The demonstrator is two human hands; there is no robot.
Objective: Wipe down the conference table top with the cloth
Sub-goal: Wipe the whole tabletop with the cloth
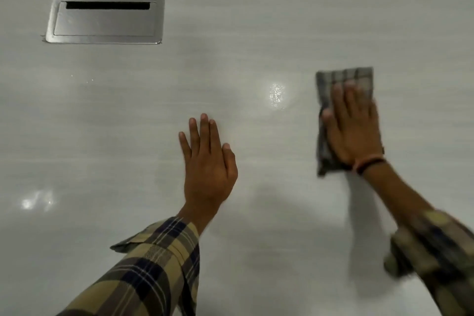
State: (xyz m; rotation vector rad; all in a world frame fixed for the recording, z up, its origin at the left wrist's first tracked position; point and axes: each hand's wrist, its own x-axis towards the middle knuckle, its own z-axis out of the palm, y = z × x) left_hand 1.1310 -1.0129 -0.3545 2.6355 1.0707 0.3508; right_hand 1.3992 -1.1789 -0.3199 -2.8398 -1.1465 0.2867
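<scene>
The right hand [352,131] lies flat on the folded checked cloth [341,79], fingers straight and close together, pressing it against the table [256,20] at the right of the view; the hand and cloth are blurred. The left hand [207,161] rests palm down on the bare table near the centre, fingers straight, slightly spread, holding nothing. A metal cable hatch [105,20] sits flush in the table at far left, well apart from both hands.
</scene>
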